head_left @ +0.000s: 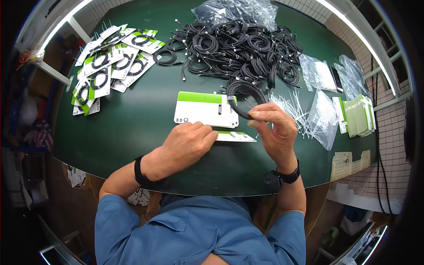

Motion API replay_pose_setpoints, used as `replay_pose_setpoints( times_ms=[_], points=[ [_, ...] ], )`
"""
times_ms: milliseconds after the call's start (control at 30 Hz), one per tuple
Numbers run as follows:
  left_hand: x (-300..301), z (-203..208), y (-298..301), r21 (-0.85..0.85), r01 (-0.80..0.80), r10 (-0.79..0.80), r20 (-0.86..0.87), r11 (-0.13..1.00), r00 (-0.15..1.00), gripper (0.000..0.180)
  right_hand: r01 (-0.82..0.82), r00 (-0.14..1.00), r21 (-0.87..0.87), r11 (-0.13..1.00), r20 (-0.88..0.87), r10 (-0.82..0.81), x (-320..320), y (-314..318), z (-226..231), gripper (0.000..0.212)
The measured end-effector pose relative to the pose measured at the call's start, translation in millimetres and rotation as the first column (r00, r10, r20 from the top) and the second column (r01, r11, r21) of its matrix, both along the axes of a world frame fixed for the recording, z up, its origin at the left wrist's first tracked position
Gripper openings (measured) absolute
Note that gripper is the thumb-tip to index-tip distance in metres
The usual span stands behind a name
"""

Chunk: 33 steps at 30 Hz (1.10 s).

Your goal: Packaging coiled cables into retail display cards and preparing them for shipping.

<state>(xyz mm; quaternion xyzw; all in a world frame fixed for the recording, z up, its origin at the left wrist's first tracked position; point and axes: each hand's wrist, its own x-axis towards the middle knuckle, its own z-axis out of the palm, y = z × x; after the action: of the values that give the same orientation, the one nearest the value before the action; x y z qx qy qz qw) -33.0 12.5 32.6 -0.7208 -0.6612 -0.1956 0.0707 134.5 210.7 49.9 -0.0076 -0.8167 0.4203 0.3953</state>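
My right hand pinches a coiled black cable at its lower edge and holds it up over the table. Behind the coil lie white and green cards, flat in the middle of the table. My left hand, fingers curled, grips the left end of a single card that is tilted nearly edge-on to me. Part of that card is hidden under my fingers. Just right of the coil, loose white cable ties are scattered.
A large heap of coiled black cables fills the far middle, with clear plastic bags behind. Cards with cables attached pile up at far left. At right are a plastic bag and a stack of cards on the green table.
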Motion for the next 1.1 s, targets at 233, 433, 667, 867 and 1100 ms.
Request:
replay_pose_setpoints(
  times_ms=[233,433,667,867,1100],
  points=[
    [4.8,-27.4,8.6,0.007,0.005,-0.006,0.172,1.000,0.985,0.012,-0.088,0.996,0.201,0.976,0.024,0.084,1.7,-9.6,-40.4,0.033],
    [4.9,-28.1,7.9,0.007,0.038,-0.039,0.156,0.999,0.987,0.012,-0.035,0.999,0.198,0.980,-0.029,0.042,-2.0,-12.1,-46.4,0.036],
    [6.7,-19.8,10.4,0.165,0.004,-0.041,0.224,0.986,0.974,0.020,0.045,0.999,0.259,0.965,-0.026,-0.039,-1.1,-20.1,-54.3,0.035],
    [25.3,-10.6,-24.0,0.099,0.050,-0.098,0.585,0.994,0.805,0.025,0.089,0.993,0.218,0.972,-0.092,-0.071,-0.7,-19.9,-58.7,0.035],
    [40.7,-37.7,-19.6,-0.259,0.309,0.395,0.732,0.915,-0.555,0.030,0.041,0.994,0.308,0.950,-0.113,-0.006,9.2,-23.1,-55.8,0.038]
  ],
)
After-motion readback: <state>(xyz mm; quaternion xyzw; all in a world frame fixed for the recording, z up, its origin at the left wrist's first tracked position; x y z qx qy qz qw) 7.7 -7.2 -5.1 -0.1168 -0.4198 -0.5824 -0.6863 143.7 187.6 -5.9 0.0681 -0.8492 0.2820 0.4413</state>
